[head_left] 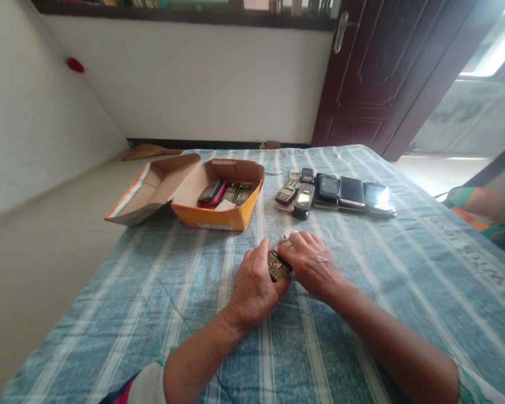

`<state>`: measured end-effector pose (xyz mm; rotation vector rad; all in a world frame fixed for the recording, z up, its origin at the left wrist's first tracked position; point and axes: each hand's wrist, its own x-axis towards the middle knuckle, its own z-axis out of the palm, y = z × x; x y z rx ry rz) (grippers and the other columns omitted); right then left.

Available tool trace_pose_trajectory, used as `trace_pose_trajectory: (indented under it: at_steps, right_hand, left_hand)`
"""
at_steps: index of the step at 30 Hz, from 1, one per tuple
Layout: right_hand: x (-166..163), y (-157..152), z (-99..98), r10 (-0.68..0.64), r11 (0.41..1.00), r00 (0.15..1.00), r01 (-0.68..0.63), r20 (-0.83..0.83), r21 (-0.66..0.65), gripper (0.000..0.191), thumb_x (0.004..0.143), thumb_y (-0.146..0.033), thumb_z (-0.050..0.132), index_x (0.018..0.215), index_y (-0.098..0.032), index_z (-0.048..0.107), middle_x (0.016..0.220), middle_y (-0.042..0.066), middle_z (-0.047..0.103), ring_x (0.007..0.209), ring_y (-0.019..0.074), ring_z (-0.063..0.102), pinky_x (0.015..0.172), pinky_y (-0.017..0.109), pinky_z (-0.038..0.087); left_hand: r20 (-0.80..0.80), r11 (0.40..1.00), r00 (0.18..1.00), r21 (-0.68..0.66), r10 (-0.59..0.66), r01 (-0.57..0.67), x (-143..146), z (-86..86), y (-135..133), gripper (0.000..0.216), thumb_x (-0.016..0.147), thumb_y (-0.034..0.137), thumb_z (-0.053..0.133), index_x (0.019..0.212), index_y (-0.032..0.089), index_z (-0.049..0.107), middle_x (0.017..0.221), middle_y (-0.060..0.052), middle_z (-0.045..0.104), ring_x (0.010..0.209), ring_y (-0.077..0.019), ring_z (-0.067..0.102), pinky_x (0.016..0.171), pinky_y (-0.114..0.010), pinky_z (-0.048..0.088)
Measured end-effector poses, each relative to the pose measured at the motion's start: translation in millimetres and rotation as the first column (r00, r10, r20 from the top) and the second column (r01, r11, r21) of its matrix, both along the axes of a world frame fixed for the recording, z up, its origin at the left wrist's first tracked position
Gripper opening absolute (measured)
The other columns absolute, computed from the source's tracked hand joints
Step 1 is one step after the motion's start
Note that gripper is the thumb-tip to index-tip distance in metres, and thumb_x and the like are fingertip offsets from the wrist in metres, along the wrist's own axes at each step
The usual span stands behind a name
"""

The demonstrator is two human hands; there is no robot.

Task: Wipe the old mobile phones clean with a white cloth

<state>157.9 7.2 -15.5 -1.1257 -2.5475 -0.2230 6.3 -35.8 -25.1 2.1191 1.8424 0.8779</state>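
A keypad mobile phone with dark and gold keys is held low over the striped cloth. My left hand wraps round its left side and lower end, thumb along the edge. My right hand is closed on a crumpled white cloth or tissue, pressed against the upper part of the phone. The phone's upper end is hidden under the right fingers. Beyond the hands stands an open orange cardboard box with several old phones in it.
Behind my right hand lie several keypad phones, with stacks of touchscreen phones to their right. The box's lid hangs open to the left. A blue striped cloth covers the surface. A dark red door stands beyond.
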Motion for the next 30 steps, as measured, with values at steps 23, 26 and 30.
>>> trace_pose_trajectory:
  at_steps: [23, 26, 30]
  right_hand:
    - [14, 17, -4.7, -0.112, 0.994, 0.993, 0.112, -0.042, -0.009, 0.02, 0.092, -0.018, 0.051, 0.098, -0.025, 0.069, 0.095, 0.009, 0.058, 0.089, 0.0228, 0.046, 0.073, 0.033, 0.034]
    - [8, 10, -1.4, -0.007, 1.0, 0.998, 0.008, -0.055, 0.002, 0.016, 0.092, -0.021, 0.053, 0.093, -0.024, 0.069, 0.096, 0.008, 0.057, 0.089, 0.0221, 0.045, 0.075, 0.033, 0.034]
    - [-1, 4, 2.3, 0.072, 0.997, 0.997, -0.073, -0.032, -0.005, 0.011, 0.092, -0.025, 0.056, 0.089, -0.022, 0.067, 0.094, 0.008, 0.055, 0.089, 0.0221, 0.045, 0.076, 0.033, 0.034]
  left_hand:
    - [-0.025, 1.0, 1.0, 0.015, -0.006, 0.007, -1, -1.1, 2, 0.074, 0.063, 0.026, 0.074, 0.13, 0.017, 0.044, 0.104, -0.01, 0.066, 0.097, -0.0286, 0.062, 0.085, -0.043, 0.053]
    - [-0.022, 1.0, 1.0, 0.016, -0.006, 0.006, -1, -2.4, 2, 0.071, 0.066, 0.03, 0.072, 0.13, 0.014, 0.043, 0.103, -0.012, 0.066, 0.098, -0.0298, 0.062, 0.084, -0.043, 0.053]
    - [-0.017, 0.999, 0.999, 0.043, -0.027, 0.028, -1, -2.9, 1, 0.066, 0.071, 0.034, 0.069, 0.129, 0.014, 0.043, 0.103, -0.012, 0.066, 0.095, -0.0299, 0.062, 0.083, -0.044, 0.053]
